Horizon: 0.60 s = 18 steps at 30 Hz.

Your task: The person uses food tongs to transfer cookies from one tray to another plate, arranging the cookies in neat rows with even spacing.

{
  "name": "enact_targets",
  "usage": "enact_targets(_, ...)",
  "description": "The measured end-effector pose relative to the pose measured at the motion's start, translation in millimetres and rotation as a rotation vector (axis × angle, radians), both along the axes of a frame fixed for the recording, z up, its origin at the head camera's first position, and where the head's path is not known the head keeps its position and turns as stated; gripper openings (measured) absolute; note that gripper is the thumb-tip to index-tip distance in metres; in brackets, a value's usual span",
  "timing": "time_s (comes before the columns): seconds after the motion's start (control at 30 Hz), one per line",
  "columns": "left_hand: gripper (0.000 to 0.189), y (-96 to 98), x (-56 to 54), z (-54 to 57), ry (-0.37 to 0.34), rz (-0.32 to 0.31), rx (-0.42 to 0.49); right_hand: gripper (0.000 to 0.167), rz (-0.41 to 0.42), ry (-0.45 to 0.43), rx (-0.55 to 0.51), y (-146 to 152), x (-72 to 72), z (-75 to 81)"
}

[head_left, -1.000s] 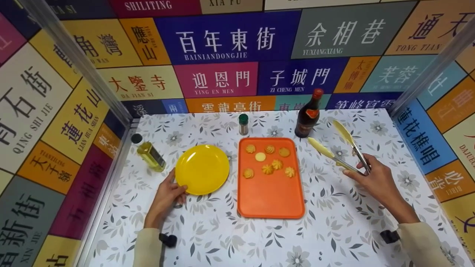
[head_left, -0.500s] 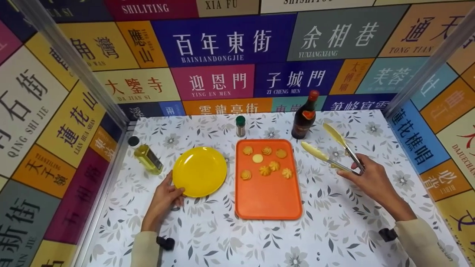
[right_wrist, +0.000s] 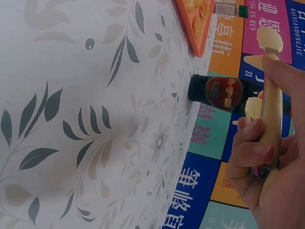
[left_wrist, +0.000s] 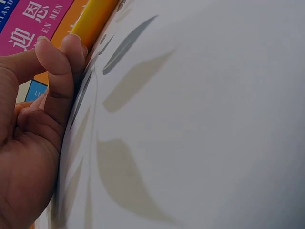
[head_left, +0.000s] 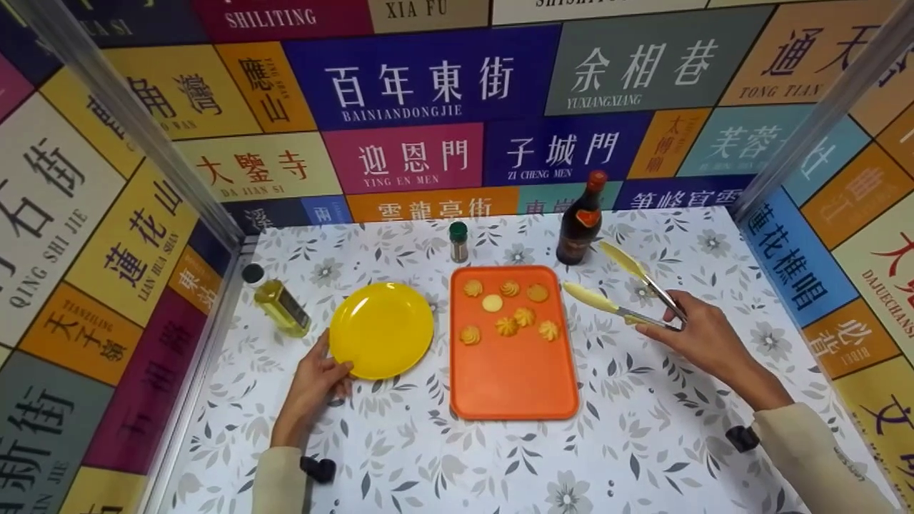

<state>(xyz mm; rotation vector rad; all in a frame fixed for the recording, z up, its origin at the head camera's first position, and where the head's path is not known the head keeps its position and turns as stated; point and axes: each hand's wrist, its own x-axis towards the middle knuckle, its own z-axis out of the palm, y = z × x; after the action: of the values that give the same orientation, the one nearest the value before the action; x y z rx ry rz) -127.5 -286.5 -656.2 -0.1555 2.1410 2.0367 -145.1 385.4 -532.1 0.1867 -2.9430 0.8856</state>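
Note:
My left hand (head_left: 318,375) is at the near-left edge of a round yellow plate (head_left: 382,328), thumb over the rim and fingers beside it. The left wrist view shows its curled fingers low on the tabletop, at the plate's rim (left_wrist: 93,20). My right hand (head_left: 703,335) grips metal tongs (head_left: 628,263) with pale yellow tips, their arms spread apart and nothing between them. The tips point left, toward an orange tray (head_left: 510,385). Several piped cookies (head_left: 548,330) lie on its far half. The tongs (right_wrist: 272,109) fill the right hand in the right wrist view.
A dark bottle with a red cap (head_left: 580,221) stands behind the tray, close to the tong tips. A green-capped spice jar (head_left: 458,243) is at the back. An oil bottle (head_left: 282,307) stands left of the plate. Sign-printed walls (head_left: 421,78) enclose the table.
My right hand has carried the tongs leftward, bringing the tips nearer the tray's right edge. The left hand stays at the plate. The head view has shifted slightly.

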Motion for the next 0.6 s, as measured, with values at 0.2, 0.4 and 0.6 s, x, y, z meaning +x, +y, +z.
enact_targets(0.2,0.089,0.6,1.1,0.5,-0.037,0.007,-0.039,0.06,0.05,-0.006,0.018,-5.6,-4.2,-2.3)
enact_targets(0.4,0.089,0.9,1.0,1.3,-0.042,0.018,-0.022,0.075,0.081,-0.035,0.052,-10.0,-7.7,-2.5)
enact_targets(0.6,0.089,1.7,1.3,2.5,-0.029,0.018,0.003,0.086,0.077,-0.045,0.071,-13.0,-12.2,-3.3)
